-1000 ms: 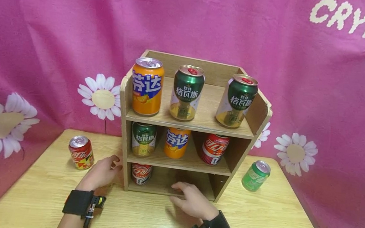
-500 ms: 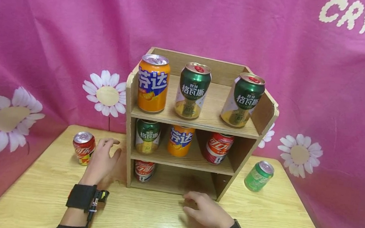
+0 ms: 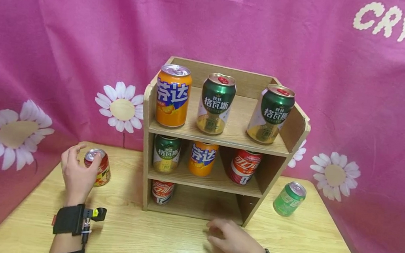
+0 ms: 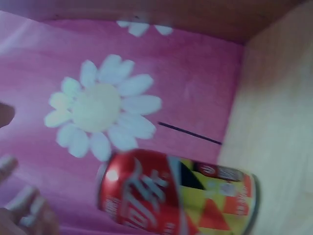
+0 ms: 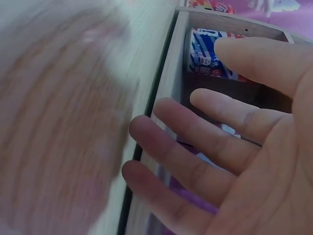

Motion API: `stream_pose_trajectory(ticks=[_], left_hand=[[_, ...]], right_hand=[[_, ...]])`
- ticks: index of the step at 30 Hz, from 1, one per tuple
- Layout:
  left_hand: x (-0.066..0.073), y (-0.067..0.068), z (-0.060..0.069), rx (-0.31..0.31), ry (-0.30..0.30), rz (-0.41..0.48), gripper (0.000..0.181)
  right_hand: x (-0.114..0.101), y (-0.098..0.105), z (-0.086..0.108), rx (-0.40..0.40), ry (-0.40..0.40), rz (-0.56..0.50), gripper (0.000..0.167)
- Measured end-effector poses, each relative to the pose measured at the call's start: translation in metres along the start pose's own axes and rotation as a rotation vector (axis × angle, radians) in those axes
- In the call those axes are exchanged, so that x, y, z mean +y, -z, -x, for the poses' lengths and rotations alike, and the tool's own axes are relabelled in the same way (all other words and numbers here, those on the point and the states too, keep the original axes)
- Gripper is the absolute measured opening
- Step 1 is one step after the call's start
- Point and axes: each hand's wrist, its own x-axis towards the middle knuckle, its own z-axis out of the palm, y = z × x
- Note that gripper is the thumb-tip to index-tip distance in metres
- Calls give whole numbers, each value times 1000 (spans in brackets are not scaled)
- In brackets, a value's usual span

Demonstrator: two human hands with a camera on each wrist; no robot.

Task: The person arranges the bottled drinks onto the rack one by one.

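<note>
On the table's left stands a red and yellow cola can (image 3: 103, 170), upright in the head view. My left hand (image 3: 79, 172) is beside and over it, thumb in front of the lid and fingers to its left. In the left wrist view the same can (image 4: 178, 193) lies apart from the fingers (image 4: 36, 210), with a gap between. Before the shelf's lowest level, near its right end, my right hand (image 3: 234, 240) hovers with nothing in it. Its relaxed, spread fingers (image 5: 195, 161) show in the right wrist view. A red cola can (image 3: 162, 193) stands on that level's left.
The wooden shelf (image 3: 215, 187) stands mid-table. Its top holds an orange Fanta can (image 3: 172, 96) and two green kvass cans (image 3: 215, 103). Kvass, Fanta and red cola cans (image 3: 245, 167) fill the middle level. A light green can (image 3: 289, 199) stands on the right.
My left hand has moved left from beside the shelf to the red and yellow can. My right hand has shifted slightly right. The head view has shifted a little.
</note>
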Motion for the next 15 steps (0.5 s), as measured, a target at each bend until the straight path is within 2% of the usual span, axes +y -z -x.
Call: stream_pose_trajectory(ticks=[3, 6, 15], left_hand=[[-10, 1, 1, -111, 162, -28, 67], [-16, 0, 1, -199, 266, -22, 81], [-31, -13, -4, -239, 313, -5, 86]], right_hand=[[1, -2, 5, -10, 2, -39, 23], [1, -4, 7, -2, 15, -45, 23], [-1, 8, 12, 29, 30, 4, 27]])
